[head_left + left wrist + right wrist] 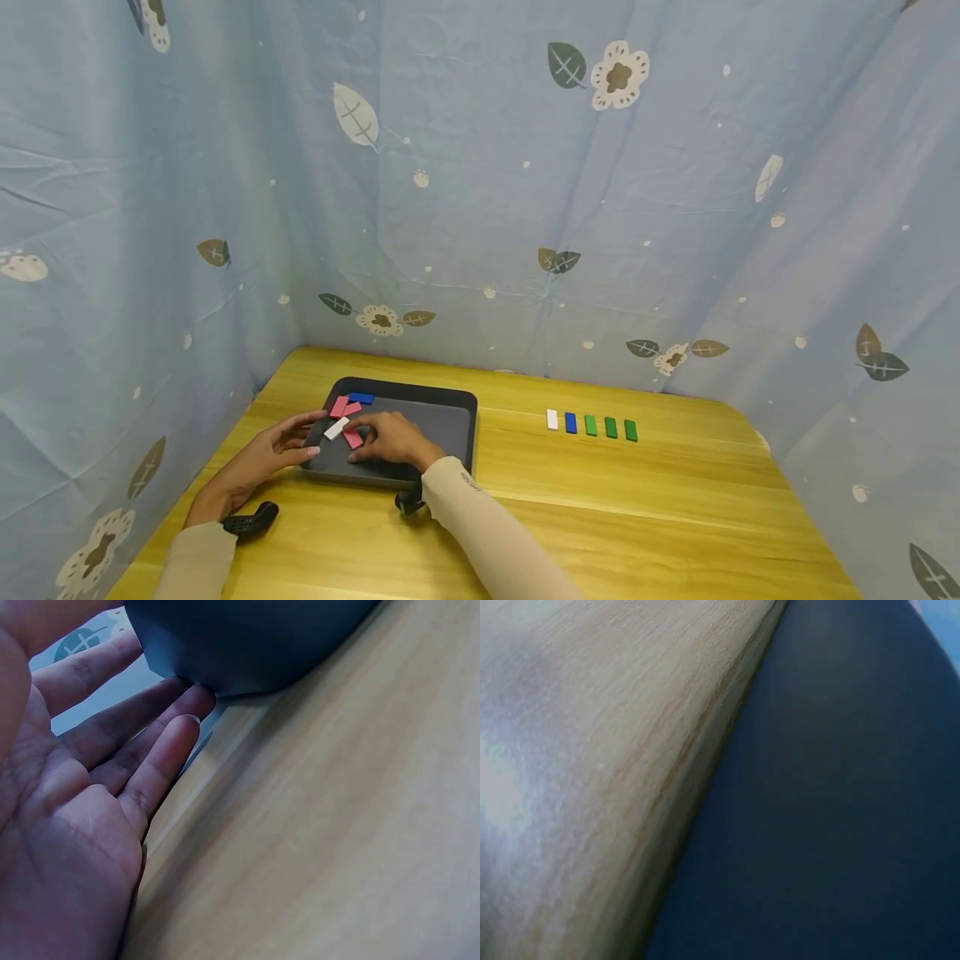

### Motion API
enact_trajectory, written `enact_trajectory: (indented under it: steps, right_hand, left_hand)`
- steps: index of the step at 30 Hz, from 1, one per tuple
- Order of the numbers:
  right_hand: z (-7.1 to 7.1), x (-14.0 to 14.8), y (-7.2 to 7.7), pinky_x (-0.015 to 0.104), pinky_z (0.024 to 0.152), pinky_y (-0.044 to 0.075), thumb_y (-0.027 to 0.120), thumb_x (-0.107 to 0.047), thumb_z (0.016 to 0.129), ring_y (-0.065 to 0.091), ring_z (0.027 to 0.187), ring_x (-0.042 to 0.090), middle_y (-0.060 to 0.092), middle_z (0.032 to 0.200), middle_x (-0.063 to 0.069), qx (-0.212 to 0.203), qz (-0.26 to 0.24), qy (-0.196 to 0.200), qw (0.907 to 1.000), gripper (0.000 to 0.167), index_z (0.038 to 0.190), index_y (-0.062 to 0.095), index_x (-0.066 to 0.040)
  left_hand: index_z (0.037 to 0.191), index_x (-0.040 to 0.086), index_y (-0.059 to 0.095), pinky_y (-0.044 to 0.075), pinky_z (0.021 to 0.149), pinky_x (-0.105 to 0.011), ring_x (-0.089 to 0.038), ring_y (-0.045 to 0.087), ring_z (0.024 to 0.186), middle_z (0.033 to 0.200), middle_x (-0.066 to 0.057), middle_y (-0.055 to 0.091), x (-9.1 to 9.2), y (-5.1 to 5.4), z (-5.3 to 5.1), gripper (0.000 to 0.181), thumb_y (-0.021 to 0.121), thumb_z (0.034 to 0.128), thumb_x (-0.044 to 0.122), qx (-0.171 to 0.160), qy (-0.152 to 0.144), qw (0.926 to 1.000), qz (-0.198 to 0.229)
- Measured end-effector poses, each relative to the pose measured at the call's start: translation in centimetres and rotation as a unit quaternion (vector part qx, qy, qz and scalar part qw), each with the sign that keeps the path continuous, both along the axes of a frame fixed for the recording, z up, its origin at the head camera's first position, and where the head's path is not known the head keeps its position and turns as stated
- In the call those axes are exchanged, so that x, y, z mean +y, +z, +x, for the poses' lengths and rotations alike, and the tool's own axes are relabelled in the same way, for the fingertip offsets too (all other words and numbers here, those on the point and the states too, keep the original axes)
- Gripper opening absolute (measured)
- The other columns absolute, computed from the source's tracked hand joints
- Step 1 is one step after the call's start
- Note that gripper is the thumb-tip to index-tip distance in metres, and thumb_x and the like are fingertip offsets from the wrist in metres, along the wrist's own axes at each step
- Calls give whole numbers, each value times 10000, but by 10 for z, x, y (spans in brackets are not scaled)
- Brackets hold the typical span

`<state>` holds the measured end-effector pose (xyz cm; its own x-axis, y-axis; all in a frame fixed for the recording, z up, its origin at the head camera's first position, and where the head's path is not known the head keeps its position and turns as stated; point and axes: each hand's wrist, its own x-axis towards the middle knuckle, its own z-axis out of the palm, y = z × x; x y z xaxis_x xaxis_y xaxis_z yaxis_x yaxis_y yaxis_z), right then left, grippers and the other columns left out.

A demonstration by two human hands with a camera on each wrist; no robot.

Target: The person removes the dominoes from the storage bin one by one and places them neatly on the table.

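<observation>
A dark grey tray (442, 421) lies on the left part of the table, with small flat blocks at its left end. They are a blue block (362, 398), a white block (337, 428) and several pink ones. My right hand (393, 437) reaches over the tray's front side and holds a pink block (352, 439) between index finger and thumb, beside the white one. At the left end, my left hand (266, 457) touches the tray with extended fingers. The left wrist view shows its fingertips against the tray's outer wall (240, 645); the right wrist view shows no fingers.
On the wooden table (525, 508), right of the tray, stands a spaced row: a white block (552, 419), a blue block (571, 423), a light green block (590, 426) and two darker green ones (611, 428). A blue patterned curtain (480, 208) surrounds the table's back and sides.
</observation>
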<state>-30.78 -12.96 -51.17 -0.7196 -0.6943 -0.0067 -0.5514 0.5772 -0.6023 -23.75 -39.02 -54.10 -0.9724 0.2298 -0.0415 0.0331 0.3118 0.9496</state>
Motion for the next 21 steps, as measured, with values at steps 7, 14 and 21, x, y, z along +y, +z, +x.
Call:
enact_trajectory:
  steps: [7,14,21]
  right_hand:
    - [-1,-3,0,217,582,434,871,-307,850,587,609,2,624,665,-136,-4,21,-285,9996,548,1363,682,-268]
    - [-3,0,-1,204,568,417,889,-322,830,548,573,45,588,647,-97,114,-13,-451,9989,413,1197,734,-213]
    - [-5,3,-2,197,567,430,889,-288,834,557,558,53,605,648,-87,-72,-163,-453,9988,440,1220,731,-148]
  left_hand:
    - [1581,207,416,457,958,-486,-444,396,1319,1628,-155,289,2,-1,0,655,707,998,274,29,91,9999,-46]
    - [1579,196,421,453,955,-462,-436,409,1304,1623,-153,302,4,-4,0,654,711,995,259,32,110,9999,26]
    - [1583,193,413,456,963,-477,-439,408,1301,1585,-183,347,2,-3,0,666,715,992,255,19,136,9999,32]
